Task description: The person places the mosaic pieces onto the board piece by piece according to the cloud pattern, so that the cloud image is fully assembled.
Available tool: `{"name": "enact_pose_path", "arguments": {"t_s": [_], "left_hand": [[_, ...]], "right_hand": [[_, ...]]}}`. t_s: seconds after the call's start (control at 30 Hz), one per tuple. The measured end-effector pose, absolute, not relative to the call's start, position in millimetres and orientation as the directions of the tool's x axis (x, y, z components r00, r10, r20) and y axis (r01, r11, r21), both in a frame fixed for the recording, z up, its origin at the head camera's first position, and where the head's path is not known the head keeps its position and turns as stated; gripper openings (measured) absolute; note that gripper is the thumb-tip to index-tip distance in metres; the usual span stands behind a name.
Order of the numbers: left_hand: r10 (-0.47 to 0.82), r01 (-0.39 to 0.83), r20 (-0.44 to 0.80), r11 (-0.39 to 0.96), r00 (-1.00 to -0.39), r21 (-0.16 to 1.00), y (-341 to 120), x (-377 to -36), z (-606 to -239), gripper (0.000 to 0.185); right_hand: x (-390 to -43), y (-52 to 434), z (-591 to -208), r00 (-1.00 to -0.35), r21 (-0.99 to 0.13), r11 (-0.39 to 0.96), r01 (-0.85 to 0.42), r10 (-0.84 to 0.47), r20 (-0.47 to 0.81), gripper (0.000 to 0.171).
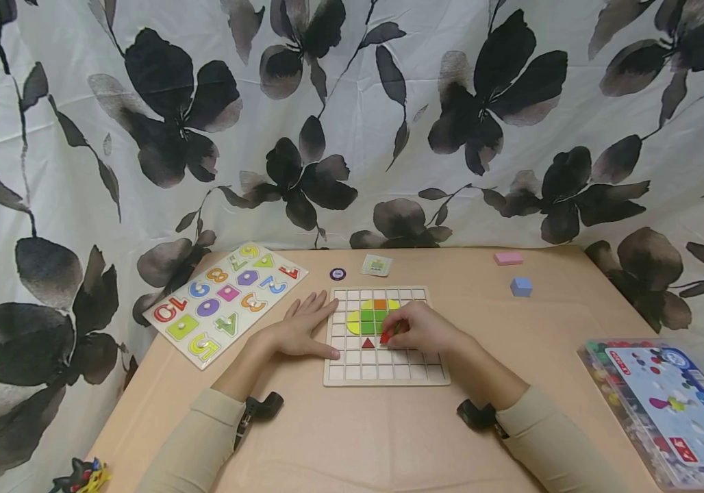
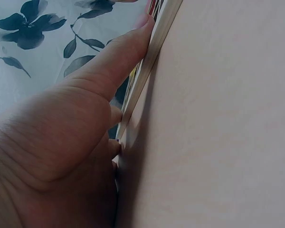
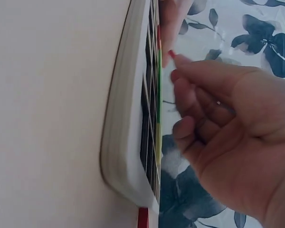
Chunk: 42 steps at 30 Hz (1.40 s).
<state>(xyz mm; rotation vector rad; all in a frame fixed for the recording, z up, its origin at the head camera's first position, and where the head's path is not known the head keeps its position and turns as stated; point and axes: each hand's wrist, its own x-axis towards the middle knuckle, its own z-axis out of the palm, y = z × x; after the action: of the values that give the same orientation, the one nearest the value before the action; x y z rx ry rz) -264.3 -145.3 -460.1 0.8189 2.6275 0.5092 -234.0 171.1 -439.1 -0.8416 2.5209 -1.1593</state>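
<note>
A white grid board [image 1: 340, 373] lies on the table, with green, yellow and orange pieces [image 1: 367, 316] forming a rounded patch in its cells. Below that patch sits a dark red triangle piece [image 1: 368, 344]. My right hand [image 1: 420, 325] pinches a small red piece [image 3: 172, 54] between thumb and fingertip, just over the board; its full shape is hidden by the fingers. My left hand [image 1: 299, 329] lies with fingers spread along the board's left side, and its thumb [image 2: 128, 50] touches the edge. Another red piece [image 3: 143, 218] shows by the board's near corner in the right wrist view.
A number-and-shape puzzle board [image 1: 222, 305] lies at left. Behind the grid are a round dark token [image 1: 337, 274] and a small card [image 1: 376, 265]. A pink block [image 1: 508, 258], a blue block [image 1: 521, 287] and a plastic case [image 1: 672, 411] are at right; a small figure [image 1: 83, 476] is front left.
</note>
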Motion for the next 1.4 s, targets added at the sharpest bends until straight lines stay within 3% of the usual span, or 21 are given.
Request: {"name": "enact_pose_path", "arguments": {"t_s": [0.43, 1.03, 1.4], "left_hand": [[0.594, 0.470, -0.207, 0.768, -0.778, 0.436, -146, -263, -459, 0.119], [0.600, 0.478, -0.189, 0.759, -0.778, 0.441, -147, -262, -457, 0.117], [0.608, 0.487, -0.182, 0.752, -0.773, 0.445, -146, -263, -459, 0.117]], "right_hand": [[-231, 166, -447, -0.796, -0.687, 0.569, -0.451, -0.605, 0.022, 0.017], [-232, 168, -443, -0.799, -0.700, 0.559, -0.445, -0.601, 0.028, 0.018], [-228, 203, -423, -0.815, -0.703, 0.528, -0.475, -0.565, 0.127, 0.034]]}}
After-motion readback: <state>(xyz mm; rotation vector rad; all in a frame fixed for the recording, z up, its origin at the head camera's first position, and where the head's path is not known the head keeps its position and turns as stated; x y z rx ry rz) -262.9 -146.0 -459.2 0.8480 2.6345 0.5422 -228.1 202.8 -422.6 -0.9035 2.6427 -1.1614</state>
